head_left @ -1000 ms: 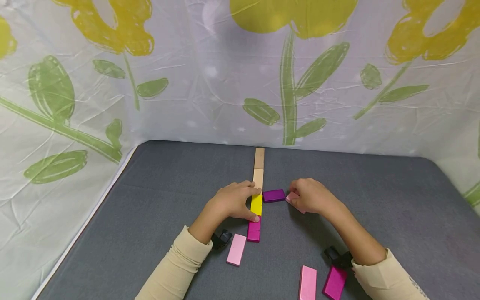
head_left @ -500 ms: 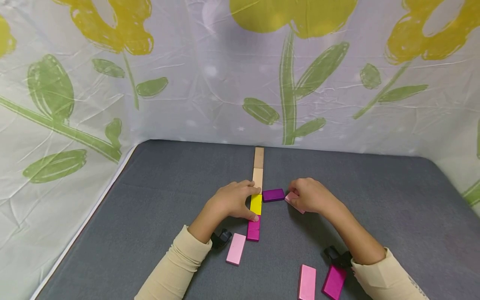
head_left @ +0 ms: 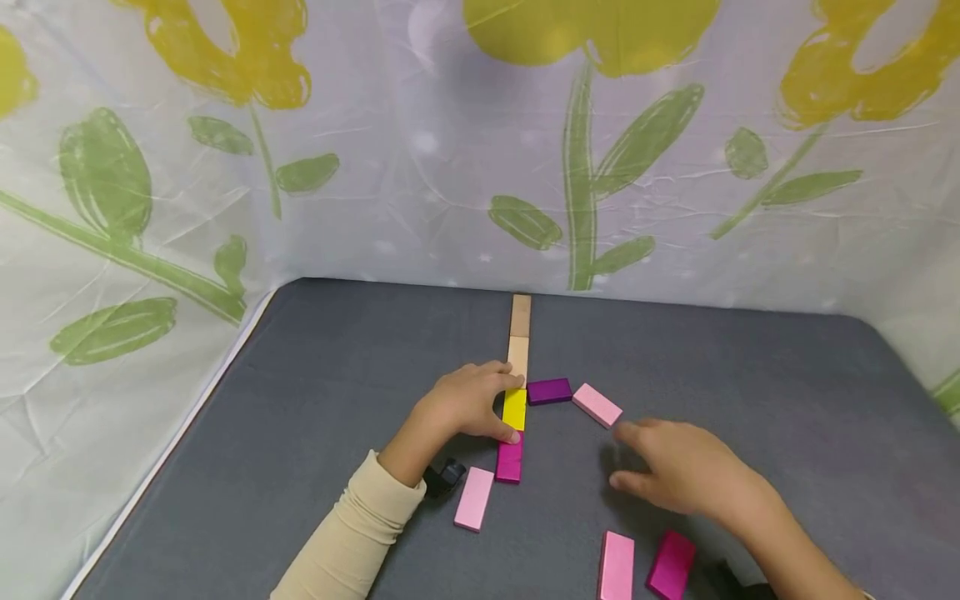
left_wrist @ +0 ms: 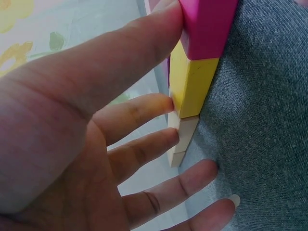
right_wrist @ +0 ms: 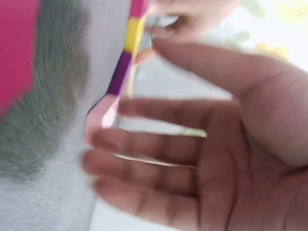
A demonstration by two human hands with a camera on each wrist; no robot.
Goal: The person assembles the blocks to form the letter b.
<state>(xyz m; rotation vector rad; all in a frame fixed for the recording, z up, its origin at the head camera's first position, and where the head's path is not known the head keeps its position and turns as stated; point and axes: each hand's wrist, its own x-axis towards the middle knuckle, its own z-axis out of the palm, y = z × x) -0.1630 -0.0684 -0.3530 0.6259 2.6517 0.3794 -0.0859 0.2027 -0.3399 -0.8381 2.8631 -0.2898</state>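
Observation:
A straight row of flat blocks runs toward the far edge: a magenta block, a yellow block and two plain wood blocks. My left hand rests on this row, thumb on the magenta block and fingertips by the yellow and wood blocks; its fingers are loosely extended in the left wrist view. A purple block sticks out to the right of the row. Angled from its right end lies a pink block. My right hand hovers just nearer than that pink block, fingers spread, holding nothing.
A second pink block lies by my left wrist. Nearer the front lie another pink block and a magenta block. A flower-printed cloth hangs behind the dark grey table surface.
My right hand has let go of the angled pink block and moved right and nearer, its fingers opening out. That block stays beside the purple one. My left hand has not moved.

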